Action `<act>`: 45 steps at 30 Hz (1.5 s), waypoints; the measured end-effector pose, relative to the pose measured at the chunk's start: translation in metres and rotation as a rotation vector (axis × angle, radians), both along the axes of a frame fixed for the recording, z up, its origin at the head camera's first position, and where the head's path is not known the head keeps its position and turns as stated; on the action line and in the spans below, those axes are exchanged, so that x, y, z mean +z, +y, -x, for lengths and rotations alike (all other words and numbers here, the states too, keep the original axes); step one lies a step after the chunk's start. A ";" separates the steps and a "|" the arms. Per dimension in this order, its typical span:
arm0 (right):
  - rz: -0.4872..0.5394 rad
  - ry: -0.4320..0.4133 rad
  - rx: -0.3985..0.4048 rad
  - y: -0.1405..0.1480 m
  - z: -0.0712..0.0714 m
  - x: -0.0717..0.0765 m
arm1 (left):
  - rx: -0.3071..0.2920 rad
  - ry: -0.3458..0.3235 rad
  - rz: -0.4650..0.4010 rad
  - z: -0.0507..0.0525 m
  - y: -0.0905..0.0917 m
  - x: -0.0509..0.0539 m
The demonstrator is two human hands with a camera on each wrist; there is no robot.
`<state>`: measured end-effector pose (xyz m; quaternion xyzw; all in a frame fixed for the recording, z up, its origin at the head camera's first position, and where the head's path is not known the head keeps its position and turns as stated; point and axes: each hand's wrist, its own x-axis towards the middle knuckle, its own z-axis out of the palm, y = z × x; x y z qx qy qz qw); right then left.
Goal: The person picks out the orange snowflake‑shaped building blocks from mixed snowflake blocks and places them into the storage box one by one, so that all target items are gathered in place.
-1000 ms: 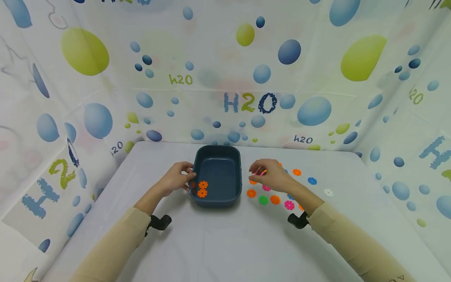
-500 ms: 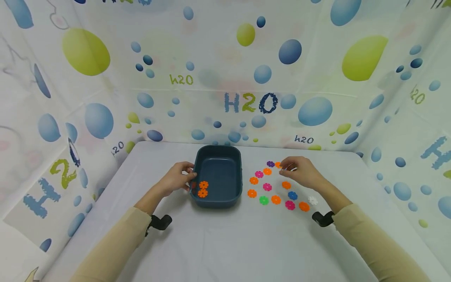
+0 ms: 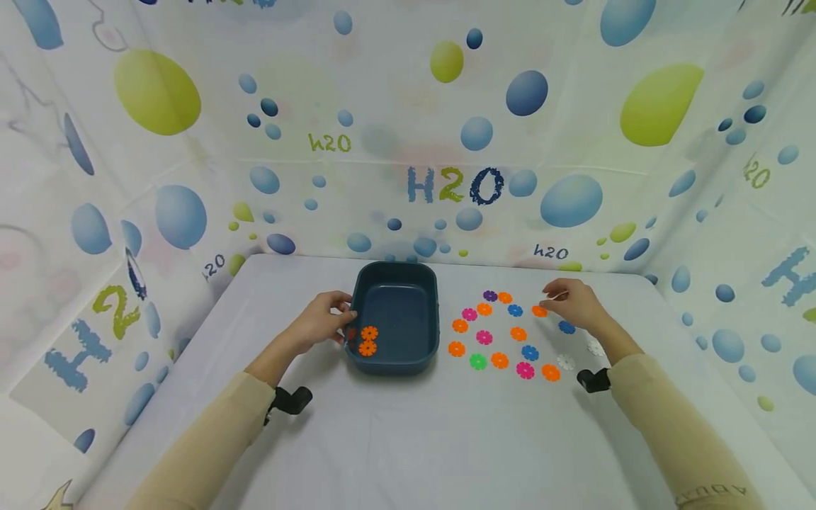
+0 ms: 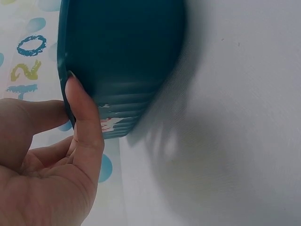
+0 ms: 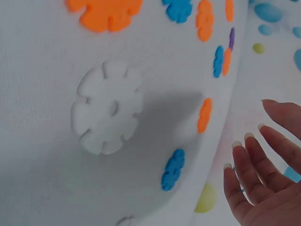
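My left hand point(image 3: 325, 320) grips the left rim of a dark blue rectangular plastic basin point(image 3: 395, 365); the left wrist view shows the fingers point(image 4: 84, 117) around that rim. Two orange flower-shaped discs point(image 3: 367, 340) lie in the basin's near left corner. My right hand point(image 3: 576, 303) hovers over the far right of the loose discs, its fingertips close to an orange disc point(image 3: 539, 311). In the right wrist view its fingers point(image 5: 254, 165) are spread and gently bent, with nothing seen between them. A blue disc point(image 5: 173, 170) and a white disc point(image 5: 108, 108) lie nearby.
Several more flower-shaped discs in orange, pink, blue, purple, white and a green one point(image 3: 478, 361) lie flat on the white tabletop point(image 3: 408, 439), right of the basin. A patterned curtain point(image 3: 357, 106) hangs behind and along both sides.
My right hand has moved rightward across the discs, from beside the basin to the far right ones, uncovering several discs. My left hand and the basin have stayed put.
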<state>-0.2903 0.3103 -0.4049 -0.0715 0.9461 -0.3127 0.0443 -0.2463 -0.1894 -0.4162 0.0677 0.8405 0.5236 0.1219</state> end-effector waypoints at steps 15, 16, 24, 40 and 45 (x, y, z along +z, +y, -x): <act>-0.027 -0.141 -0.040 0.012 0.020 -0.024 | -0.001 -0.002 -0.008 -0.003 0.002 0.004; -0.027 -0.147 -0.042 0.013 0.020 -0.025 | -0.001 -0.002 -0.008 -0.003 0.002 0.004; -0.028 -0.192 -0.058 0.016 0.023 -0.032 | 0.005 -0.002 -0.006 -0.003 0.002 0.004; -0.048 -0.190 -0.075 0.011 0.023 -0.027 | 0.006 -0.006 0.007 -0.002 0.002 0.003; -0.034 -0.153 -0.068 0.012 0.022 -0.027 | 0.011 -0.006 0.015 -0.002 0.003 0.004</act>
